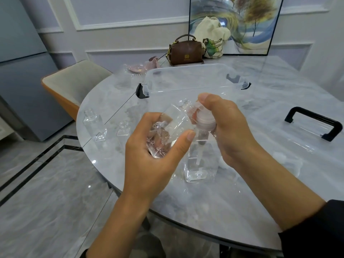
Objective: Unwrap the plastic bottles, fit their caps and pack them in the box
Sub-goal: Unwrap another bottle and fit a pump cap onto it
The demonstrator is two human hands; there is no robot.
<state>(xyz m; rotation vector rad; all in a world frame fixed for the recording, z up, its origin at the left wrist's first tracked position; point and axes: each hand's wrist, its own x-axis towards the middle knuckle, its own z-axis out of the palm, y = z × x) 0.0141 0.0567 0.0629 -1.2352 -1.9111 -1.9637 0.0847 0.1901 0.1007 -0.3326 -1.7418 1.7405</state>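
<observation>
Standing bottle (197, 164): upright on table (242, 192), near side of box (188, 86), directly under right hand (223, 125), which grips its pump cap (205, 120). Second bottle (170, 125): gripped in left hand (149, 148), neck tilted toward box.

The clear box (195, 79) blocked the table's (242, 192) far middle, its top open from above. A lid (297, 131) with a black handle filled the right edge. Two capless bottles (93, 125) stood by the left edge, with bare marble between them and the box. The left hand (149, 155), gripping a wrapped bottle (175, 118), and the right hand (229, 131), gripping the pump cap (205, 121) of a standing bottle (197, 164), crowded the near middle.
</observation>
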